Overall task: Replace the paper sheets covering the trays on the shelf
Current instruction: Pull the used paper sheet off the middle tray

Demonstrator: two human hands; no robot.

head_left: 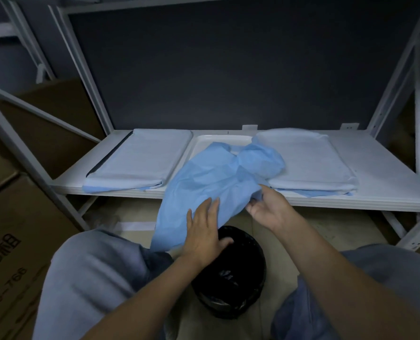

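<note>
Storeroom / stock area, dim light. White metal rack w/ slotted uprights & a flat white shelf, dark panel at the back. 2nd rack frame far left. Big cardboard boxes w/ printed codes stacked on the floor at left. Bin w/ black liner on the floor, near side of the shelf.

Crumpled blue sheet half off mid white tray, hanging over shelf front edge, L covered tray & R covered tray either side, wrapped flat, pale blue.
</note>
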